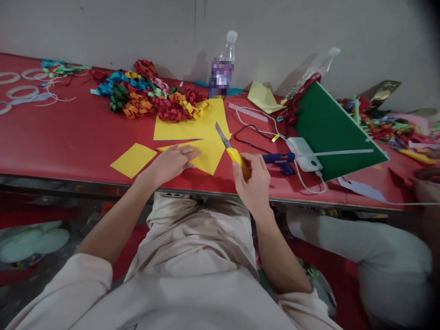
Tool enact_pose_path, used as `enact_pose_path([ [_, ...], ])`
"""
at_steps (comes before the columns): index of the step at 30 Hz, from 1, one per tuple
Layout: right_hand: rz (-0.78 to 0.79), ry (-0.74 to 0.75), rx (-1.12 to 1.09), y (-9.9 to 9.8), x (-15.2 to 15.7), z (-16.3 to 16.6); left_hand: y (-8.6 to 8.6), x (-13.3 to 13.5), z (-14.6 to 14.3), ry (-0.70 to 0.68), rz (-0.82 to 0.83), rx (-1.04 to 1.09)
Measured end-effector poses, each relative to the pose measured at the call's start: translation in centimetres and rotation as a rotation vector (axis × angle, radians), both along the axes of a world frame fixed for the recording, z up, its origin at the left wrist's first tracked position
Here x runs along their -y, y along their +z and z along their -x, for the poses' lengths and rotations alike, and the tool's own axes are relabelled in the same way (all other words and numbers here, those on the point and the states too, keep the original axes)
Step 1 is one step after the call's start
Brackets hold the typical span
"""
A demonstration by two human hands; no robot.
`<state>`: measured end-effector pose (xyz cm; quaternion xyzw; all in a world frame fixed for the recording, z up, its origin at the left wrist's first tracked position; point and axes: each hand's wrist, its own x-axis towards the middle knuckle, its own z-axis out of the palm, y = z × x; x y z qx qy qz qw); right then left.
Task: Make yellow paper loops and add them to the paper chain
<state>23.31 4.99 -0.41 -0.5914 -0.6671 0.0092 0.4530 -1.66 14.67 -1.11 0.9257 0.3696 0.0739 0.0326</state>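
My right hand (253,179) is wrapped round a yellow utility knife (234,156), its blade out and tilted up to the left above the paper. Fingers spread, my left hand (175,162) lies flat on a piece of yellow paper (212,156) near the table's front edge. To the left of that hand is a smaller yellow paper piece (133,160). Behind, a larger yellow sheet (178,129) rests on the red table, partly under a heap of paper chains (161,98).
A blue glue gun (280,161) and a white power adapter (303,153) with cables lie right of my right hand, beside a tilted green board (330,128). A bottle (222,68) stands at the wall. Tape rings (23,92) are far left. Another person's leg (378,247) is at right.
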Motion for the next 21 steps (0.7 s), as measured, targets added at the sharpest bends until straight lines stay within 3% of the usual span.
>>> enact_pose_path([
  [3,-0.007,-0.02,-0.014,0.3,1.7,-0.9,-0.2,-0.5,-0.2,-0.02,-0.026,-0.025],
  [6,-0.013,-0.04,-0.011,0.1,2.4,-1.6,-0.2,0.5,0.4,0.051,-0.098,0.029],
  [13,0.022,-0.041,-0.027,-1.1,2.5,-2.2,0.8,1.9,1.4,0.488,-0.223,0.669],
  [17,0.098,-0.09,0.061,-1.4,2.8,-1.8,2.5,2.2,3.3,0.614,-0.331,0.853],
  [21,0.185,-0.183,0.282,-1.2,0.8,0.4,4.1,3.0,6.2,0.7,-0.515,0.96],
])
